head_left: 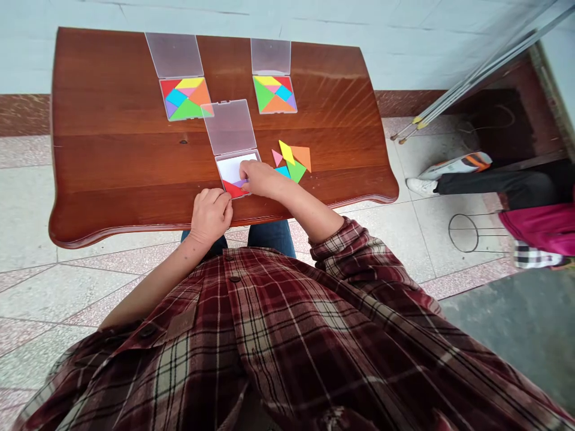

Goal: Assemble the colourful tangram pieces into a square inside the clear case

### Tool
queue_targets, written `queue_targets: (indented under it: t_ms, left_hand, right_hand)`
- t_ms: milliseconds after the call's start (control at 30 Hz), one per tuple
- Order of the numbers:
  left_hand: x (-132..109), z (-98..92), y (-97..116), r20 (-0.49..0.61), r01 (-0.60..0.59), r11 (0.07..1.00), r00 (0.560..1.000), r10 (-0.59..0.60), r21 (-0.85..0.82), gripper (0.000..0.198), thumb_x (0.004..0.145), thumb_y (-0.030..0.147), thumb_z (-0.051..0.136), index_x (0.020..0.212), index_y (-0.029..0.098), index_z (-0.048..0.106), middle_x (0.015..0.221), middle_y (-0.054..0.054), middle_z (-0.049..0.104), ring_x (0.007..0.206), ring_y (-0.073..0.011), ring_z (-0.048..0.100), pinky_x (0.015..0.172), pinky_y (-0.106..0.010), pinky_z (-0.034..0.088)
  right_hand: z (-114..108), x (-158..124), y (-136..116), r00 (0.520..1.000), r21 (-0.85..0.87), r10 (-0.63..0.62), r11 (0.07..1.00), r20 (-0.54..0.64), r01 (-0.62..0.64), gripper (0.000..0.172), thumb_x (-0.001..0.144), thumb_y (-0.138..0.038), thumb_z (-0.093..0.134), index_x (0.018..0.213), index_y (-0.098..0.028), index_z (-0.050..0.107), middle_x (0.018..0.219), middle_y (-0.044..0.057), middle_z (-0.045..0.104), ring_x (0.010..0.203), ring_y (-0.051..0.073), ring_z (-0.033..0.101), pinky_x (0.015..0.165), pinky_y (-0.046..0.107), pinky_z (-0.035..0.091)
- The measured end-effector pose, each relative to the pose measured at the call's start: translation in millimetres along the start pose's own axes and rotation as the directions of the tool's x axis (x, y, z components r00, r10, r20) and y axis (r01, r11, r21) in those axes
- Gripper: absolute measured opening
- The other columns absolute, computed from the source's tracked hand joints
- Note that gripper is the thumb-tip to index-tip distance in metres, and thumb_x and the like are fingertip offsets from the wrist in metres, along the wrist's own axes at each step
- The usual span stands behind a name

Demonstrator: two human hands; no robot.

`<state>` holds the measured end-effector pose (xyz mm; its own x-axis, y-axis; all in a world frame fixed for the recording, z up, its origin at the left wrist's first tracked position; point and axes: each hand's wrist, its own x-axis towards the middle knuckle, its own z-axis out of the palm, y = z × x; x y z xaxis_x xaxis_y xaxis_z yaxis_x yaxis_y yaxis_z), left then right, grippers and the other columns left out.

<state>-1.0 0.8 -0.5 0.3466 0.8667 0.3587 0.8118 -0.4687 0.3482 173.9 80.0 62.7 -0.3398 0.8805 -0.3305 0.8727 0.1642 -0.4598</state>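
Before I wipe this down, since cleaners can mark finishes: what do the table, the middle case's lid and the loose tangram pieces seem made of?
The table looks like varnished wood: visible grain, glossy glare. The middle case's lid looks like frosted clear plastic, with the table showing dimly through. The loose tangram pieces look like matte plastic or foam, flat and evenly coloured; which is unclear.

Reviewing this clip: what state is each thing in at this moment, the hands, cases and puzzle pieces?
Left hand: curled, beside the middle tangram case.
Right hand: fingers down inside the middle case's tray.
Middle tangram case: open, tray partly filled.
Loose tangram pieces: clustered on the table, outside the cases.
Far-left tangram case: open, tray full.
Far-right tangram case: open, tray full.
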Motion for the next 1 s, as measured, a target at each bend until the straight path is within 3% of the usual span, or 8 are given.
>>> queue_targets:
  t_ms: [100, 200, 433, 567, 700, 867, 1000]
  left_hand:
    - [0, -0.4, 0, 0.005, 0.003, 1.0, 1.0, -0.003, -0.002, 0.023, 0.095, 0.023, 0.046, 0.096, 0.019, 0.069, 0.099, -0.012, 0.067, 0.089, -0.027, 0.055, 0.08, -0.045, 0.044]
    - [0, -0.9, 1, -0.004, 0.008, 1.0, 1.0, -0.008, -0.007, 0.023, 0.095, 0.024, 0.046, 0.095, 0.019, 0.069, 0.099, -0.012, 0.068, 0.088, -0.027, 0.055, 0.08, -0.045, 0.043]
    - [0, -1.6, 2, 0.003, 0.023, 0.999, 1.0, -0.023, -0.049, 0.024, 0.095, 0.023, 0.045, 0.091, 0.02, 0.069, 0.096, -0.013, 0.067, 0.087, -0.0274, 0.054, 0.079, -0.046, 0.043]
    - [-1, -1.9, 2, -0.016, -0.004, 1.0, 1.0, 0.004, 0.006, 0.023, 0.095, 0.022, 0.045, 0.09, 0.02, 0.067, 0.095, -0.012, 0.068, 0.086, -0.0263, 0.054, 0.077, -0.044, 0.042]
    - [-2, -2.7, 1, -0.024, -0.023, 0.999, 0.999, 0.024, 0.039, 0.022, 0.094, 0.022, 0.046, 0.09, 0.02, 0.067, 0.094, -0.011, 0.068, 0.084, -0.0259, 0.055, 0.075, -0.042, 0.042]
    - [-2, -3.7, 0, -0.026, -0.045, 0.997, 0.999, 0.047, 0.07, 0.022, 0.094, 0.02, 0.047, 0.089, 0.02, 0.068, 0.094, -0.011, 0.069, 0.084, -0.0254, 0.055, 0.075, -0.041, 0.042]
    - [-3, -3.3, 0, -0.035, -0.049, 0.996, 0.998, 0.052, 0.081, 0.021, 0.094, 0.019, 0.047, 0.088, 0.02, 0.068, 0.093, -0.011, 0.069, 0.083, -0.0252, 0.055, 0.074, -0.041, 0.042]
  right_hand:
    - [-1, 0, 2, 0.999, 0.092, -0.04, 0.995, -0.012, 0.041, 0.012, 0.078, -0.009, 0.062, 0.081, -0.019, 0.059, 0.083, 0.001, 0.062, 0.08, 0.015, 0.054, 0.077, 0.029, 0.042]
    - [-7, -2, 19, 0.993, 0.205, -0.01, 0.978, -0.122, 0.035, 0.005, 0.08, -0.015, 0.06, 0.081, -0.019, 0.059, 0.078, -0.001, 0.061, 0.076, 0.014, 0.054, 0.075, 0.028, 0.043]
    - [-28, -22, 101, 0.88, 0.357, 0.252, 0.928, -0.402, -0.103, 0.005, 0.081, -0.016, 0.054, 0.078, -0.02, 0.054, 0.072, -0.001, 0.057, 0.07, 0.013, 0.054, 0.072, 0.03, 0.044]
    - [-25, -31, 127, 0.858, 0.373, 0.314, 0.914, -0.407, -0.158, 0.012, 0.077, -0.014, 0.055, 0.071, -0.021, 0.049, 0.07, -0.001, 0.057, 0.067, 0.013, 0.052, 0.072, 0.031, 0.044]
    - [-20, -32, 130, 0.854, 0.344, 0.323, 0.921, -0.408, -0.183, 0.01, 0.076, -0.014, 0.056, 0.073, -0.022, 0.052, 0.079, 0.002, 0.062, 0.073, 0.016, 0.055, 0.077, 0.034, 0.047]
    - [-21, -37, 117, 0.799, 0.21, 0.295, 0.954, -0.523, -0.214, 0.007, 0.079, -0.017, 0.059, 0.083, -0.022, 0.059, 0.098, 0.009, 0.064, 0.09, 0.022, 0.059, 0.088, 0.04, 0.047]
    - [-13, -42, 93, 0.863, 0.221, 0.2, 0.969, -0.464, -0.106, 0.007, 0.083, -0.017, 0.056, 0.085, -0.022, 0.06, 0.099, 0.009, 0.066, 0.092, 0.022, 0.06, 0.089, 0.039, 0.047]
